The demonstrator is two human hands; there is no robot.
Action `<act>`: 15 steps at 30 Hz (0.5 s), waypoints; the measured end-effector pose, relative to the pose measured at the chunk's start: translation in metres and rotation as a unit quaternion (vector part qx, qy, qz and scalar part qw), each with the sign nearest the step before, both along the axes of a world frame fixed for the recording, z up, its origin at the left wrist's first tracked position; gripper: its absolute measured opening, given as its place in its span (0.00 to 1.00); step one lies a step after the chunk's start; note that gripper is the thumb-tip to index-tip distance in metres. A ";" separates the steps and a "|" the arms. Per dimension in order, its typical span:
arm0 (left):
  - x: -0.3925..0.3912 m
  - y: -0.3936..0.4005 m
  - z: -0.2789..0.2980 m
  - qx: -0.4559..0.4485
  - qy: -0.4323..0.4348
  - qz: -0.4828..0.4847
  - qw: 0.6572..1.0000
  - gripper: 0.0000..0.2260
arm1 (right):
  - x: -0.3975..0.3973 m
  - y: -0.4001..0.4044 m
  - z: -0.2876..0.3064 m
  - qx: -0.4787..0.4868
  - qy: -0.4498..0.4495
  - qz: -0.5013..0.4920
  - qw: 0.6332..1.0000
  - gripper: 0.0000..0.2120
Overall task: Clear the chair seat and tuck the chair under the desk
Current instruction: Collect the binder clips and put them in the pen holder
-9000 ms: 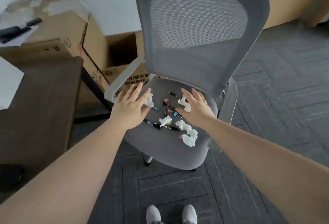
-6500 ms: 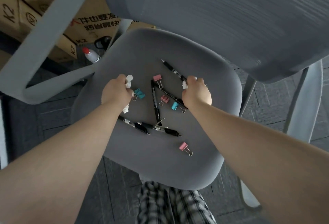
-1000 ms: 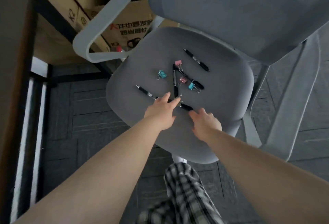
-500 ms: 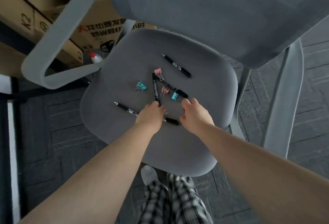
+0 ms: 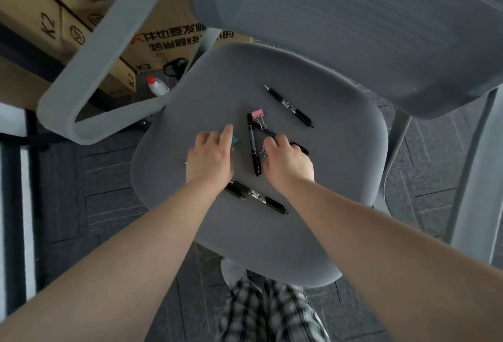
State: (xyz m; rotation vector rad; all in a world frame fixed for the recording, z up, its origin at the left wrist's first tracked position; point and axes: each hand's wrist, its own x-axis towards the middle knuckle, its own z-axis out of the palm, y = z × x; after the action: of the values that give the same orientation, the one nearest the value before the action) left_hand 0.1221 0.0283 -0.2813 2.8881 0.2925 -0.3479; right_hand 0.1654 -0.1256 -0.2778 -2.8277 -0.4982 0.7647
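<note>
Surface: a grey padded chair seat [image 5: 313, 205], seen from above, with the mesh backrest [image 5: 340, 15] filling the top of the view.
Room: dark grey carpet tiles [image 5: 95, 192] on the floor; printed cardboard boxes [image 5: 168, 39] stacked beyond the pale armrest [image 5: 103, 42]; a small white bottle with a red cap [image 5: 155, 86] lies on the floor beside the boxes.
Pens: four black pens can be counted on the seat — one apart near the backrest [image 5: 290, 106], one upright in the middle [image 5: 253, 148], one near the front edge [image 5: 268, 201], and one crossing under the right hand [image 5: 265, 131]; a further dark barrel [image 5: 234, 189] shows under the left wrist.
Clips: one pink binder clip [image 5: 258, 115] by the middle pen's top; a teal clip [image 5: 235, 139] at the left fingertips; wire handles of another clip [image 5: 263, 151] beside the right hand.
Left hand [image 5: 211, 158]: palm down on the seat, fingers loosely curled, forefinger touching the teal clip; whether it holds anything cannot be told.
Right hand [image 5: 288, 163]: curled over the crossing pen and the clip there; the fingers hide the grip, so it cannot be told.
Hidden: the clip under the right hand is mostly covered; a dark rounded object [image 5: 299, 148] past the right knuckles is unclear.
Cut off: the person's checked trousers [image 5: 272, 311] and a shoe [image 5: 231, 271] show below the seat front.
</note>
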 end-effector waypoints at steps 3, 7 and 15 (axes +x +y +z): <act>0.014 0.000 -0.004 -0.020 0.063 0.021 0.998 0.30 | 0.001 0.005 -0.006 -0.032 0.000 -0.002 0.999 0.12; 0.023 -0.007 -0.006 0.000 0.101 0.018 0.995 0.17 | 0.004 0.007 -0.012 -0.038 0.011 -0.003 0.999 0.13; 0.032 -0.007 -0.024 -0.004 0.107 0.013 0.994 0.14 | 0.016 0.010 -0.020 -0.035 0.011 0.017 0.999 0.16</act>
State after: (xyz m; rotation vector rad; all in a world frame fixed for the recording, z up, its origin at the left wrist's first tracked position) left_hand 0.1540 0.0210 -0.3053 2.8380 0.3631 -0.6529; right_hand 0.1818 -0.1156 -0.2975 -2.8789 -0.5278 0.8357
